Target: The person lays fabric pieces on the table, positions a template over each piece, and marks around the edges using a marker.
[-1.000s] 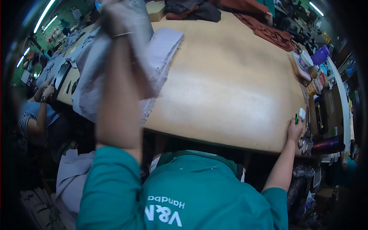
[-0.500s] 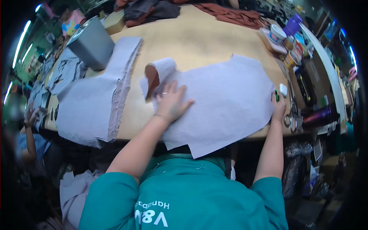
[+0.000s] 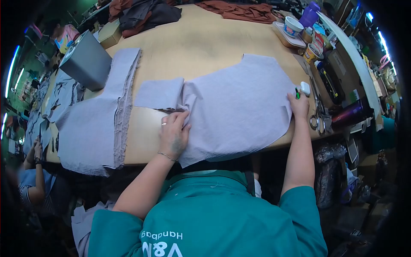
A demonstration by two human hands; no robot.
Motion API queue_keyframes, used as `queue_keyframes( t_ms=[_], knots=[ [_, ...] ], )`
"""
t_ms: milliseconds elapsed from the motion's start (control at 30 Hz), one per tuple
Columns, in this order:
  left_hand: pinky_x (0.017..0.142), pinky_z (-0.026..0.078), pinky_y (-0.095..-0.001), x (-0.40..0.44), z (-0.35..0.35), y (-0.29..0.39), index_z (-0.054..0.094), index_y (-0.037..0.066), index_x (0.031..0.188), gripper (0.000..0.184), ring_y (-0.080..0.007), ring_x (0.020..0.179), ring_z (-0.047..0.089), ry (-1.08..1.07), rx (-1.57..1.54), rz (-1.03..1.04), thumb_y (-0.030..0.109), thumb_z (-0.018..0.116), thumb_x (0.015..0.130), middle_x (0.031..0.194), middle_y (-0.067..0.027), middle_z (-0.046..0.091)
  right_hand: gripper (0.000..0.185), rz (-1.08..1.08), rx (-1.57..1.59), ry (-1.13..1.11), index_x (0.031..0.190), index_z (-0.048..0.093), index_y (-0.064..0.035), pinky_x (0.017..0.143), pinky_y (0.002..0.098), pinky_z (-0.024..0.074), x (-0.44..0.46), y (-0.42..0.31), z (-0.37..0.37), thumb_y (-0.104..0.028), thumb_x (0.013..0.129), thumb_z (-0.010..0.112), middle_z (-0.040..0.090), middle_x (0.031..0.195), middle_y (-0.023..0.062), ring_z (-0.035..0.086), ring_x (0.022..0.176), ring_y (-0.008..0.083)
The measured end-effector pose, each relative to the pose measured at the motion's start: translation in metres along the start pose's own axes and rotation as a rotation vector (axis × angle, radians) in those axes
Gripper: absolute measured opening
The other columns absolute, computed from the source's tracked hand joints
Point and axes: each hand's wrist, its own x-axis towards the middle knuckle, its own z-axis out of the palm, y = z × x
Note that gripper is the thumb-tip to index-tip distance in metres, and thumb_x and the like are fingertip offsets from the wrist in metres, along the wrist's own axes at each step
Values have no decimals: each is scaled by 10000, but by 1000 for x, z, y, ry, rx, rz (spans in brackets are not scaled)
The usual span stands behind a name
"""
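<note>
A light grey cut fabric piece (image 3: 239, 107) lies on the table in front of me, bunched into creases near its left side. My left hand (image 3: 174, 133), with a ring and a bracelet, is closed on that bunched edge. A flat grey flap of fabric (image 3: 159, 93) lies just beyond its fingers. At the right edge of the fabric piece, my right hand (image 3: 299, 104) is closed around a slim green and black pen-like tool (image 3: 297, 93), whose kind I cannot make out. A small white case (image 3: 305, 88) sits beside these fingers.
On the left lies a stack of grey fabric pieces (image 3: 92, 128), with a grey metal block (image 3: 87, 62) at its upper end. Scissors (image 3: 317, 120) and a dark tumbler (image 3: 352, 115) are at the right. Brown fabric (image 3: 237, 15) lies at the far edge. A co-worker's arm (image 3: 38, 175) shows at left.
My left hand has moved down from lying on the fabric and closed on its edge. The curled part with a brown patch now lies flat, grey side up. My right hand stays at the fabric's right edge.
</note>
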Motion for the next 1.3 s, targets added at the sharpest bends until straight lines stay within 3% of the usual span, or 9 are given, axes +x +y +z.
queue_keyframes(
  t_ms=[133, 233, 433, 700, 800, 867, 933, 1100, 1300],
  knots=[
    [811, 385, -328, 30, 2, -29, 487, 12, 1052, 372, -263, 897, 515, 217, -248, 47, -34, 535, 687, 988, -156, 531, 358, 0, 206, -122, 892, 556, 33, 660, 340, 431, -13, 4, -11, -225, 655, 628, 588, 762, 151, 568, 709, 260],
    [757, 409, -318, 51, -54, -46, 485, -12, 1049, 400, -247, 908, 529, 259, -148, -170, 130, 601, 694, 978, -174, 547, 278, 42, 600, -288, 781, 550, 28, 543, 315, 422, -45, 20, -22, -215, 671, 632, 554, 642, 65, 524, 560, 172],
    [685, 429, -354, 16, -81, -61, 573, -50, 834, 620, -324, 781, 565, -426, 217, -440, 532, 597, 622, 812, -236, 576, 299, 403, 877, -254, 847, 526, -31, 371, 141, 303, -81, -8, -69, -311, 766, 594, 455, 548, -23, 390, 415, 18],
    [635, 440, -291, -16, -75, -73, 568, -55, 787, 411, -208, 682, 570, -637, -420, -407, 315, 679, 646, 725, -153, 592, 276, -19, -9, -459, 746, 565, 72, 545, 288, 399, -44, 1, -57, -175, 648, 639, 536, 632, 54, 497, 588, 139],
    [663, 445, -275, -4, -126, -25, 576, -46, 842, 291, -141, 711, 556, -503, -866, -215, 172, 673, 675, 789, -73, 601, 275, 105, 962, -652, 966, 490, 59, 691, 235, 424, -51, -27, -112, -36, 717, 559, 555, 880, 70, 527, 759, 121],
    [693, 449, -276, 6, -143, -14, 573, -45, 882, 280, -144, 750, 563, -378, -1183, -111, 118, 666, 674, 832, -79, 601, 198, 52, 1225, -351, 948, 500, 24, 730, 283, 440, -47, -36, -151, -58, 769, 523, 559, 875, 106, 549, 811, 165],
    [721, 458, -280, 31, -160, -10, 544, -61, 928, 291, -164, 797, 575, -331, -1410, -23, 46, 635, 673, 877, -116, 591, 187, -239, 1431, -653, 933, 513, 19, 719, 291, 455, -42, -78, -182, -118, 810, 482, 571, 859, 111, 561, 790, 181],
    [708, 459, -296, 167, -140, -45, 515, 4, 978, 258, -167, 797, 566, -116, -1578, -274, 181, 505, 790, 879, -71, 574, 163, 201, 1271, -296, 906, 541, -19, 595, 234, 454, 55, -102, -108, -143, 801, 523, 572, 817, 82, 559, 677, 131],
    [708, 457, -404, 282, -239, -15, 530, 103, 939, 218, -213, 888, 529, 265, -1486, -110, 248, 430, 812, 926, -34, 569, 85, 213, 1519, -226, 825, 507, -53, 417, 197, 385, 158, -182, -129, -98, 778, 562, 518, 719, 40, 497, 550, 121]
  ],
)
